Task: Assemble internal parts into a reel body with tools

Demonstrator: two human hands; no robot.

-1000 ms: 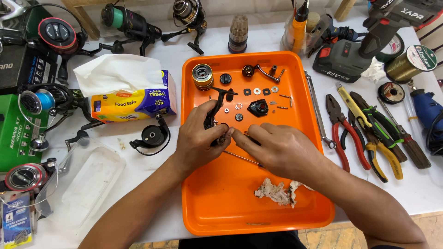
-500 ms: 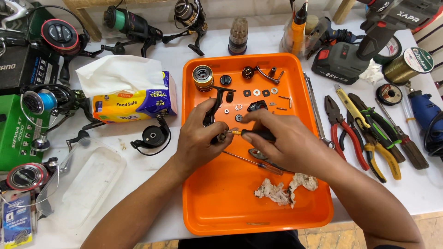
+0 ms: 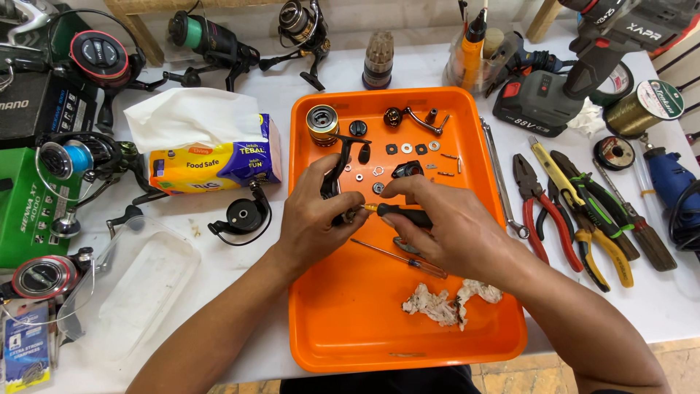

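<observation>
Over an orange tray, my left hand grips a black fishing reel body whose arm rises toward the tray's back. My right hand holds a small screwdriver with a black handle; its tip points left into the reel body between my hands. Small washers, screws and black parts lie spread on the tray behind my fingers, beside a gold spool and a crank handle. A second thin screwdriver rests on the tray under my right hand.
A crumpled dirty rag lies near the tray's front. Pliers and cutters sit right of the tray, a cordless drill behind them. A tissue pack, a black spool cover, a clear plastic lid and several reels lie left.
My right hand lifted off the tray floor with the black-handled screwdriver and brought its tip to the reel body. The thin screwdriver beneath it is now uncovered. My left hand stayed put.
</observation>
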